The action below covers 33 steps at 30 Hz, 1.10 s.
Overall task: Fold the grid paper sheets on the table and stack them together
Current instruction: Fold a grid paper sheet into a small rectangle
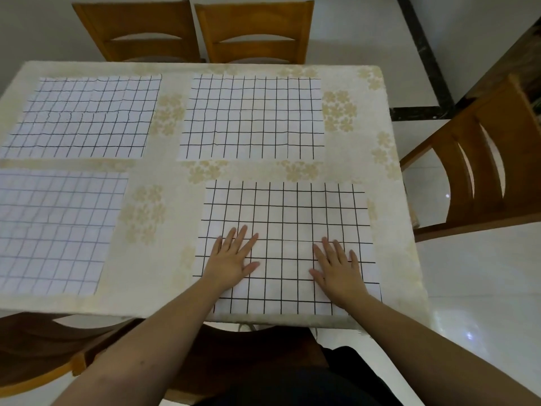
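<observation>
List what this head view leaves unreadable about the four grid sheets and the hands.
- Near-left sheet: its left edge is cut off by the frame.
- Near-right sheet: the squares under the left hand and right hand are covered.
- Far-left sheet: blurred, so it is unclear whether its kinked lines are creases.
- All sheets: undersides unseen.

Under my left hand [231, 259] and right hand [336, 271] the near grid sheet [289, 218] is matt white paper, smooth. The far left sheet [85, 115] looks wrinkled, creased paper. The tablecloth [164, 171] is matt, soft-looking, with a faded floral print. The chairs [254, 24] are varnished wood; the floor [483, 288] is glossy tile.
</observation>
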### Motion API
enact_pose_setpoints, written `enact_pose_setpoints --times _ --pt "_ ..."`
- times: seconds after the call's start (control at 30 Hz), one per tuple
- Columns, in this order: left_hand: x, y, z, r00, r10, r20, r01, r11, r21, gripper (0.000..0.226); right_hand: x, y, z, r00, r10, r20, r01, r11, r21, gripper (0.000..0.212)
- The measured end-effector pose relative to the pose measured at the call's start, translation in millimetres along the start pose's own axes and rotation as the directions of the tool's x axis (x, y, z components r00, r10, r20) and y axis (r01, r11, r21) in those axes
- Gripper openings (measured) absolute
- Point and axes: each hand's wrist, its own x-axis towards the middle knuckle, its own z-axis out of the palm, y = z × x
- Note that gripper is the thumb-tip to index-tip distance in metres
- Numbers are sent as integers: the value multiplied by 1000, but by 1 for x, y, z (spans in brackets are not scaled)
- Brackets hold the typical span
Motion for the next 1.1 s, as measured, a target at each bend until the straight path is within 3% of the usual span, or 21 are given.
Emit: enact_pose_setpoints --times 0.1,0.2,0.33,0.6,0.7,0.8,0.87,0.97,1.1 --pt "1 -4 -8 997 27 -75 -27 1000 -6 67 9 7 -7 986 2 -164 -3 1000 -4 57" --pt "7 -12 -10 977 15 -211 -26 999 -47 42 22 19 -15 941 2 -339 0 1000 4 34" --pt "19 -19 -11 946 -17 -323 -16 995 -97 24 34 32 -26 931 8 -365 -10 1000 -3 31" --pt "27 -24 -15 909 28 -416 -63 996 -70 18 39 46 -14 857 -174 -485 149 985 -92 32" --pt "29 -25 -16 905 41 -424 -66 997 -43 19 41 47 -14 850 -185 -493 156 983 -99 30" --pt "29 -25 -18 883 77 -464 -93 996 -10 5 44 47 -13 833 -187 -521 164 982 -90 26" --pt "28 -27 -20 874 104 -476 -114 993 6 6 44 46 -15 813 -190 -551 185 981 -65 22" --pt "24 -28 -21 874 120 -471 -130 991 11 31 42 47 -17 802 -197 -564 210 977 -43 22" --pt "22 -29 -26 867 136 -479 -152 988 6 36 39 51 -20 848 -199 -492 206 978 -39 41"
